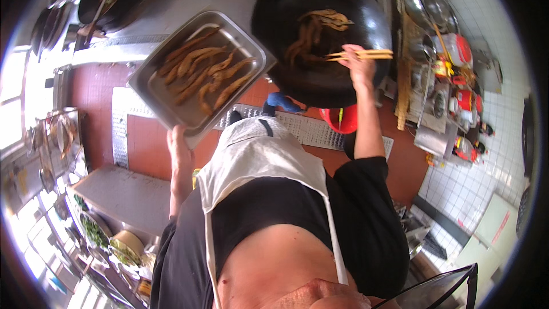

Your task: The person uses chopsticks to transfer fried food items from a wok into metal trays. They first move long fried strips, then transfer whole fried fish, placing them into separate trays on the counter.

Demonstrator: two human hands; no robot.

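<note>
My left hand (180,150) grips the near corner of a rectangular stainless-steel tray (151,83). The tray is tilted, with its far right corner over the rim of a large black wok (276,13). Several long, browned food strips (199,62) lie in it. In my right hand (361,68) is a pair of long wooden chopsticks (379,54), their tips pointing left over the wok. More brown strips (315,30) sit in the wok, the lower ones dark and partly blurred. Whether the tips touch a strip, I cannot tell.
A second black wok (92,2) with chopped food and a ladle stands at the upper left. Seasoning jars (465,101) and ladles line the right side. A red bucket (346,121) stands below the wok. A grey worktop (124,195) lies behind me to the left.
</note>
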